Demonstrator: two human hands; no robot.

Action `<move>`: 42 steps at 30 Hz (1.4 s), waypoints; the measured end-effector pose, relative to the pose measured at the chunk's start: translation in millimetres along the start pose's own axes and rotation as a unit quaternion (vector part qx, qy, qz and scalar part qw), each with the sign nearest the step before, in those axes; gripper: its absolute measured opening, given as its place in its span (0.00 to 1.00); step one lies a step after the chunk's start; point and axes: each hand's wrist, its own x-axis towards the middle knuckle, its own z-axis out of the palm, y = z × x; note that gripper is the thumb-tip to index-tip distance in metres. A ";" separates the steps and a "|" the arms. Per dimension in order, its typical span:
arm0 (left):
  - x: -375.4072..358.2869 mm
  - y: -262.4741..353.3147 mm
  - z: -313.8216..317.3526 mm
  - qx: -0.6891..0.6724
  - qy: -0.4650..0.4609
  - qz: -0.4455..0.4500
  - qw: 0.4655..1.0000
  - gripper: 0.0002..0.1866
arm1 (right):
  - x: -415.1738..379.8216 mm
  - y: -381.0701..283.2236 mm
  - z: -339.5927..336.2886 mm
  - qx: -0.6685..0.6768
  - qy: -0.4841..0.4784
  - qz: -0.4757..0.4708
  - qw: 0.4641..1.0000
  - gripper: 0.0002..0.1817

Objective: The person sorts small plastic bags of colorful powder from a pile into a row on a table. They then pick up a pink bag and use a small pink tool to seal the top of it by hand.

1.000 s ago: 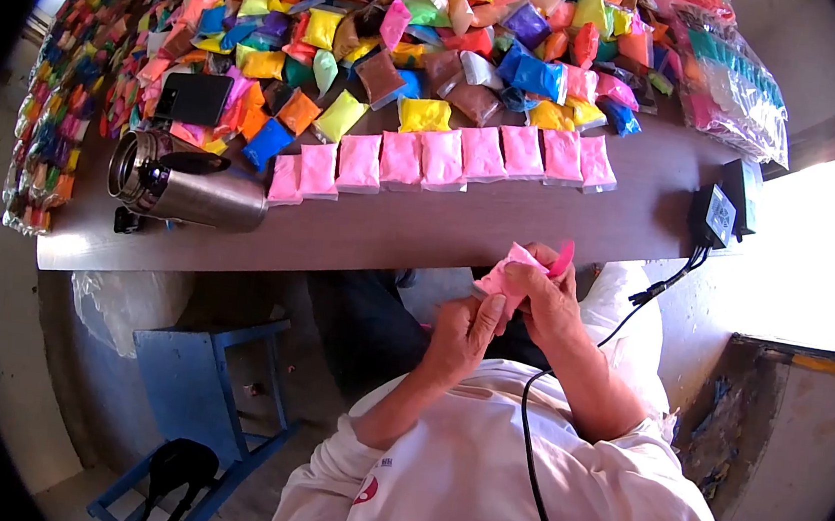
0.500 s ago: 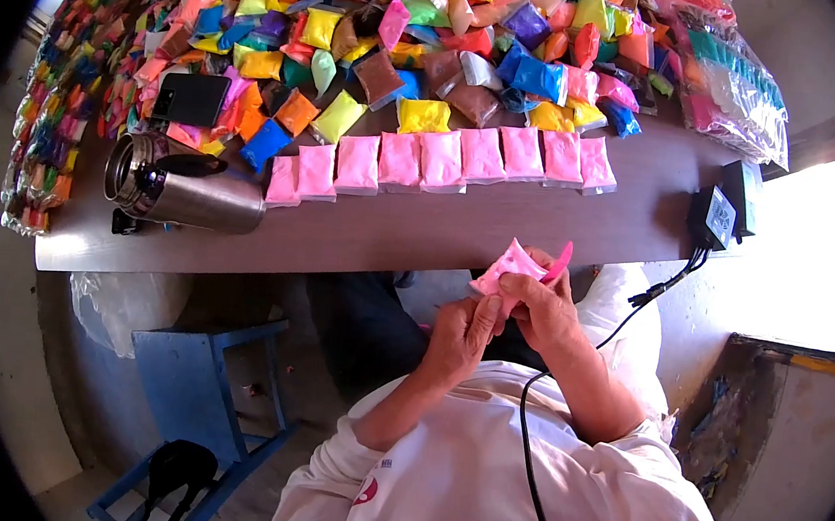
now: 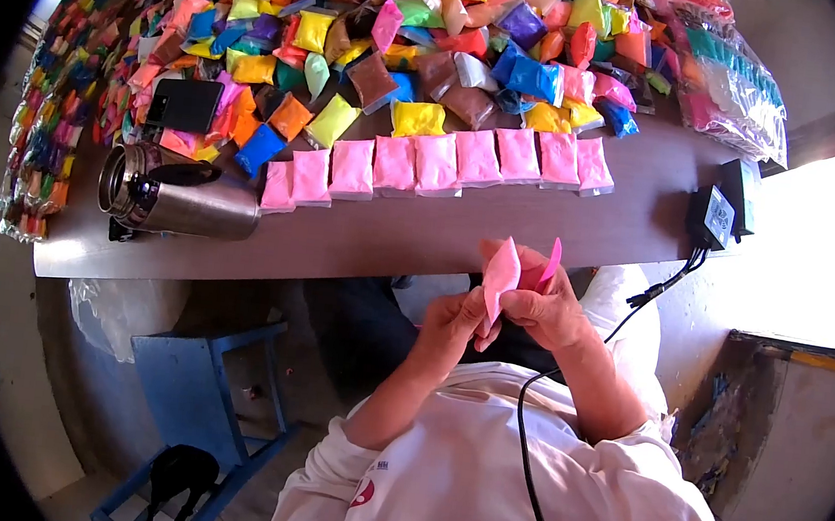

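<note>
Above my lap, a small pink packet [image 3: 502, 277] is held up on edge, narrow side toward me. My left hand [image 3: 454, 322] pinches its lower end between thumb and fingers. My right hand [image 3: 545, 313] is closed beside it, its thumb close to the packet's lower part; whether it also grips the packet is hard to see. From the right fingers a thin, flat, pink plastic tool [image 3: 552, 260] sticks up, its lower part hidden. Beyond my hands, several similar pink packets [image 3: 436, 164] lie in a row on the brown table [image 3: 359, 240].
A heap of multicoloured packets [image 3: 374, 81] covers the far side of the table. At left are a steel flask [image 3: 207, 205] on its side and a black phone [image 3: 185, 105]. Black power adapters [image 3: 713, 219] sit at right, a black cable [image 3: 525, 452] crosses my shirt, and a blue chair [image 3: 175, 378] stands below left.
The packet has turned from showing its broad face to standing on edge. The pink tool now points more upright, and my left hand has shifted slightly left.
</note>
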 end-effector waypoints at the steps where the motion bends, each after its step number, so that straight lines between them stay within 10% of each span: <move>1: 0.5 0.1 -0.6 0.000 0.000 0.000 1.000 0.24 | 1.0 -0.4 -2.3 0.000 0.000 0.000 1.000 0.22; 6: -0.5 -3.2 -9.2 0.023 0.041 -0.013 0.999 0.26 | 0.6 5.1 -16.9 -0.260 0.061 -0.119 0.956 0.12; 15: -3.9 12.7 9.5 0.181 0.015 0.068 0.981 0.22 | -3.6 -6.5 -12.8 -0.309 0.038 -0.055 0.949 0.12; 30: -5.7 -6.4 6.5 0.212 0.011 0.043 0.976 0.22 | -3.2 9.1 -18.7 -0.296 0.076 -0.149 0.941 0.14; 36: -4.9 1.1 6.4 0.151 0.088 0.038 0.984 0.21 | -12.7 0.9 -18.4 -0.192 0.095 0.006 0.977 0.16; 42: -3.6 -6.3 9.6 0.151 0.048 0.065 0.985 0.21 | -9.7 6.8 -7.0 -0.181 0.098 -0.051 0.977 0.12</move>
